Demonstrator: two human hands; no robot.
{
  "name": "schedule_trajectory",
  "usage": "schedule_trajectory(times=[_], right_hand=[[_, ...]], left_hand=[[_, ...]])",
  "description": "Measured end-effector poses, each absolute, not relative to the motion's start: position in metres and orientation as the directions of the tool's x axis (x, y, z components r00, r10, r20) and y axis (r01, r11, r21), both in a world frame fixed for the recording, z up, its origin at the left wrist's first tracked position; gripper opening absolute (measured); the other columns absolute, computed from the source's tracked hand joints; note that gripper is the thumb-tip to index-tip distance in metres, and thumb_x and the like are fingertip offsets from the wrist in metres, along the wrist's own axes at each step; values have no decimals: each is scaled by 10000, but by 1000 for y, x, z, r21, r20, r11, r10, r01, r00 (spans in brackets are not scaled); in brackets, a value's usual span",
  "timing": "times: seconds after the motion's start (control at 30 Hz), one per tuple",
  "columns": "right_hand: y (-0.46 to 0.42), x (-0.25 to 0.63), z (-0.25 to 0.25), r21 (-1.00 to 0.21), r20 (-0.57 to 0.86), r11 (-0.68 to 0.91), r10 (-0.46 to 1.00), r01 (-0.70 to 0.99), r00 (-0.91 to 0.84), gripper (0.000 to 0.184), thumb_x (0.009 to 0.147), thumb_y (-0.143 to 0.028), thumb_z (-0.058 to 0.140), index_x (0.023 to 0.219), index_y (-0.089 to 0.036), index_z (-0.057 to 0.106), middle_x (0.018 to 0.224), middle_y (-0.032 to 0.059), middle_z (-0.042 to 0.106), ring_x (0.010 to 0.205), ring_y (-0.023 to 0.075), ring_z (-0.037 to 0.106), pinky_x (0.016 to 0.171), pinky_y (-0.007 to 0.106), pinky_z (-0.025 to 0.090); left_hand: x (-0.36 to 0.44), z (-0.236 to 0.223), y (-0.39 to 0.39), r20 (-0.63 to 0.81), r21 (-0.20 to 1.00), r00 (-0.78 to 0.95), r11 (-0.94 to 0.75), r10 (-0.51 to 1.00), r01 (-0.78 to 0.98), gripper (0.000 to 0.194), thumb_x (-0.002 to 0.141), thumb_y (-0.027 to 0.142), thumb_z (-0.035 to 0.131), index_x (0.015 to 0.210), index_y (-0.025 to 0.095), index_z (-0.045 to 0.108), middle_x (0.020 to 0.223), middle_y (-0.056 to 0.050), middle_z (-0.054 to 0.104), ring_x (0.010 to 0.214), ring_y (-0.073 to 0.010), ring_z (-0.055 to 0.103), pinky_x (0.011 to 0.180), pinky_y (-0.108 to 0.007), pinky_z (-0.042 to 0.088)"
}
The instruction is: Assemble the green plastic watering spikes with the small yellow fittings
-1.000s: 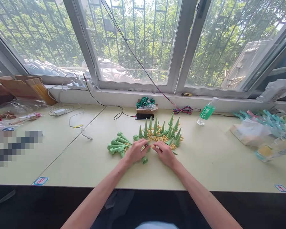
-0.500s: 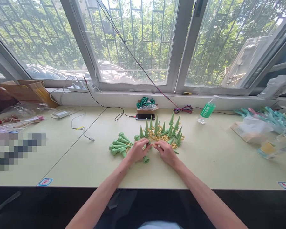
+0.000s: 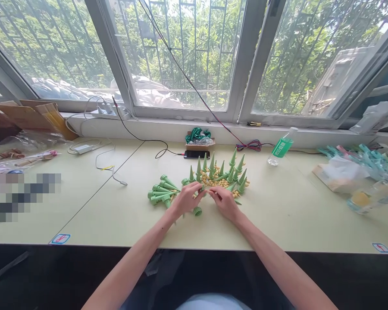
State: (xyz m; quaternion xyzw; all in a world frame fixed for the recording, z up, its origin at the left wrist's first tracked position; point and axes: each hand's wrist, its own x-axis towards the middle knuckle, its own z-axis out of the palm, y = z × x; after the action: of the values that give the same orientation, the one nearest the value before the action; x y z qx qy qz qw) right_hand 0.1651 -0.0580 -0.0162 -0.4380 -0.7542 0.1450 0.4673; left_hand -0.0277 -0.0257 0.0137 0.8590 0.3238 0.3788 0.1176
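My left hand (image 3: 188,199) is closed, with a bit of a green plastic spike (image 3: 203,187) showing between thumb and fingers. Close beside it, my right hand (image 3: 224,201) pinches what looks like a small yellow peg, mostly covered by the fingertips. Under my left hand a round green cap end (image 3: 197,211) pokes out. Several capped green spikes (image 3: 161,193) lie in a fan to the left. Beyond the hands, green cones (image 3: 211,165) stand upright around a heap of small yellow pegs (image 3: 218,182).
Behind the cones lie a phone (image 3: 197,154) on a cable and a small box (image 3: 199,140) of green material. A bottle (image 3: 280,146) stands to the right, near a tissue box (image 3: 333,177) and plastic bags. Cables (image 3: 111,168) and a cardboard box (image 3: 35,118) are at left.
The view has tilted slightly, so the table sits a little higher in the picture. Both hands stay together, fingers pinched, with only small shifts.
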Motion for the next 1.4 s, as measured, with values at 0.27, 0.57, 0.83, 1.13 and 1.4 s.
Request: schedule_trajectory(times=[0.27, 0.57, 0.83, 1.13, 1.4], right_hand=[[-62, 165, -16, -705, 526, 532, 836, 469, -157, 212, 955, -335, 519, 1064, -186, 624, 892, 49, 668, 538, 106, 469, 570, 264, 449], [-60, 168, -18, -702, 519, 524, 840, 483, -158, 173, 946, -330, 542, 985, -193, 640, 861, 44, 670, 602, 131, 535, 627, 280, 472], [-59, 169, -20, -708, 505, 510, 849, 488, -155, 221, 939, -376, 555, 998, -188, 655, 901, 64, 695, 631, 150, 585, 645, 291, 496], [-59, 169, -19, -724, 490, 501, 857, 474, -158, 172, 924, -335, 580, 953, -189, 666, 854, 48, 692, 654, 158, 602, 658, 288, 488], [-56, 168, -23, -746, 471, 488, 868, 454, -157, 174, 926, -341, 576, 949, -194, 665, 843, 40, 681, 650, 153, 591, 648, 281, 478]], left_hand=[[-29, 10, -23, 605, 443, 500, -784, 619, 434, 168, 938, 292, 539, 815, 186, 582, 749, -17, 601, 631, -123, 524, 600, -247, 435], [-33, 6, -18, 631, 411, 503, -805, 591, 428, 191, 939, 294, 531, 785, 189, 571, 781, -33, 628, 675, -136, 577, 613, -248, 458], [-34, 0, -17, 586, 420, 525, -785, 617, 455, 165, 940, 292, 535, 820, 184, 568, 771, -22, 598, 666, -129, 532, 627, -245, 433], [-33, 4, -19, 568, 427, 539, -783, 621, 453, 187, 941, 299, 530, 798, 183, 563, 758, -23, 589, 656, -131, 523, 616, -249, 425], [-32, 6, -19, 587, 409, 542, -799, 601, 441, 208, 941, 282, 523, 757, 184, 512, 722, -6, 547, 620, -120, 477, 586, -245, 396]])
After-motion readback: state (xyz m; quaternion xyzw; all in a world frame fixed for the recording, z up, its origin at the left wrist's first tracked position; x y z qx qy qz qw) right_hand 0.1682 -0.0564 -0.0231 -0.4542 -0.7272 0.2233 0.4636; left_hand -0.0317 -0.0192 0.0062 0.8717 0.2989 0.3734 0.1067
